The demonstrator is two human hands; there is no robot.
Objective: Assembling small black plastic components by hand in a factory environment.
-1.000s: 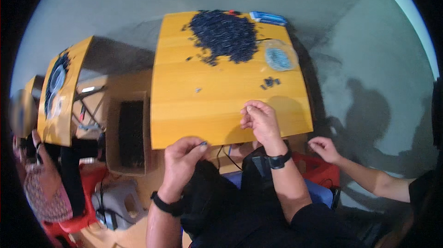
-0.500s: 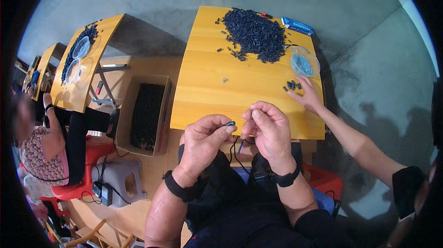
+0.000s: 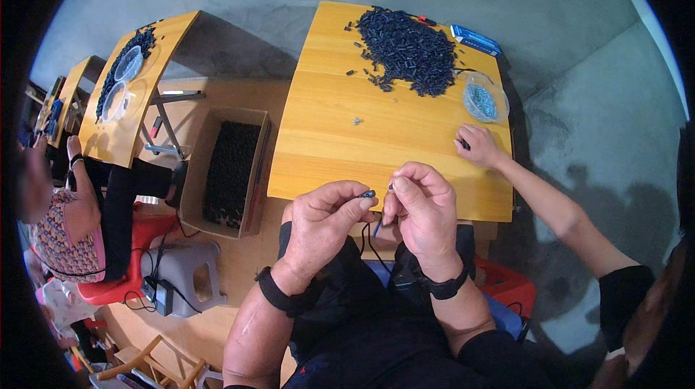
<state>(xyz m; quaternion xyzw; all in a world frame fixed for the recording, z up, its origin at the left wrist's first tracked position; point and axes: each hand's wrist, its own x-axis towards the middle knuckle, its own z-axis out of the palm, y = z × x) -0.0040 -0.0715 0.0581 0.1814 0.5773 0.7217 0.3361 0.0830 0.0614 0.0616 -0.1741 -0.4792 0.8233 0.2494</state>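
My left hand pinches a small black plastic piece between thumb and fingertips, over the table's near edge. Close beside it, my right hand has its thumb and forefinger pressed together; whatever tiny item they hold is too small to name. Beyond both hands lies the yellow wooden table, bearing a large heap of similar black pieces at its far side. A clear plastic bowl of small bluish metal parts stands at the right edge. Several tiny metal bits lie mid-table.
From the right, another person's hand rests on the table, closed around dark pieces. A blue box lies by the heap. To the left are a cardboard box of black pieces, a grey stool and another worktable with a seated person.
The other person's hand has closed over the loose black pieces near the bowl and gathered them up. My two hands stay nearly in place, fingertips shifting slightly. The view has tilted a little.
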